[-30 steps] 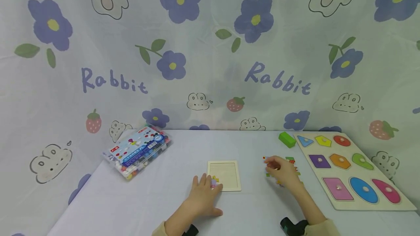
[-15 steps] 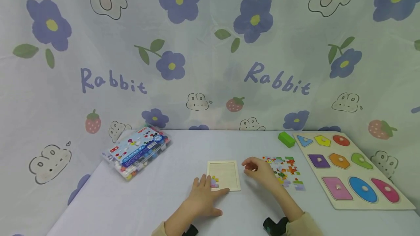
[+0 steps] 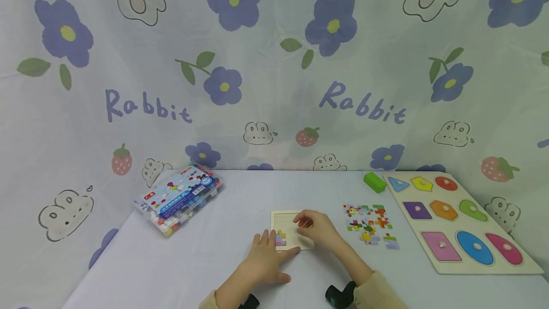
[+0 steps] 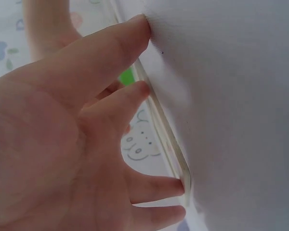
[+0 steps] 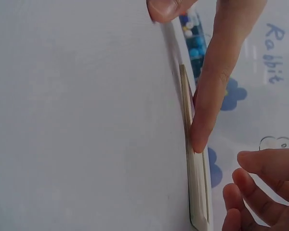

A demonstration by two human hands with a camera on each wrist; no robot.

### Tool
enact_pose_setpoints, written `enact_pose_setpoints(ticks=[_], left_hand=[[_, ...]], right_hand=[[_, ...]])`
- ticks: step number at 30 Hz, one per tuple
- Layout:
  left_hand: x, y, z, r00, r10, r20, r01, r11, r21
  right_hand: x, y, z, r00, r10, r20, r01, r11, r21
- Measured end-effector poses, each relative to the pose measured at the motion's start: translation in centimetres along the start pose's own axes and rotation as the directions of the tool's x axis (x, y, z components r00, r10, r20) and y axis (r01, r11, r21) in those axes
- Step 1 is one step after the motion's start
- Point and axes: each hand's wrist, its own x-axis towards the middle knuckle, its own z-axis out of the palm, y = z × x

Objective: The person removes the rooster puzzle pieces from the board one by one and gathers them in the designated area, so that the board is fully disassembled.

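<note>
A small wooden puzzle frame [image 3: 292,213] lies mid-table, with colourful jigsaw pieces [image 3: 280,238] in its lower left corner. My left hand [image 3: 263,256] is spread at that corner, its fingers straight along the left side and lower edge; the left wrist view shows fingertips [image 4: 142,89] right at the rim. Over the upper right part of the frame is my right hand [image 3: 319,229], fingers bent and thumb near the index finger. In the right wrist view, this hand [image 5: 272,187] hovers above the frame [image 5: 196,187]. I cannot tell whether it holds a piece.
Several loose jigsaw pieces [image 3: 369,223] lie right of the frame. Behind them is a green block [image 3: 375,182], beside a large shape-puzzle board [image 3: 448,247] at the right. A clear plastic case of colourful bits [image 3: 182,199] sits at the back left. A patterned curtain [image 3: 274,80] hangs behind.
My right hand has moved left from the loose jigsaw pieces to above the frame. The left hand stays at the corner, its thumb-side finger now reaching along the lower edge.
</note>
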Motion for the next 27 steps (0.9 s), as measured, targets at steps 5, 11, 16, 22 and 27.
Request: enact_pose_setpoints(ticks=[5, 11, 16, 22, 27], left_hand=[[-0.1, 0.0, 0.0, 1.0, -0.008, 0.005, 0.008, 1.0, -0.014], [-0.3, 0.0, -0.1, 1.0, -0.009, 0.009, 0.009, 1.0, -0.019], [-0.3, 0.0, -0.1, 1.0, 0.005, 0.0, -0.005, 1.0, -0.004], [-0.3, 0.1, -0.2, 1.0, 0.013, -0.005, -0.012, 0.999, 0.035], [-0.2, 0.0, -0.2, 1.0, 0.014, -0.003, -0.014, 0.999, 0.044]], right_hand=[[0.3, -0.4, 1.0, 0.999, 0.014, 0.052, -0.013, 1.0, -0.027], [0.7, -1.0, 2.0, 0.989, 0.007, 0.148, 0.002, 0.998, -0.065], [0.8, -1.5, 2.7, 0.976, 0.045, 0.212, -0.021, 0.993, -0.113], [0.7, -1.9, 2.9, 0.977, 0.049, 0.208, -0.019, 0.99, -0.143], [0.7, -2.0, 3.2, 0.98, 0.039, 0.197, -0.01, 0.99, -0.143]])
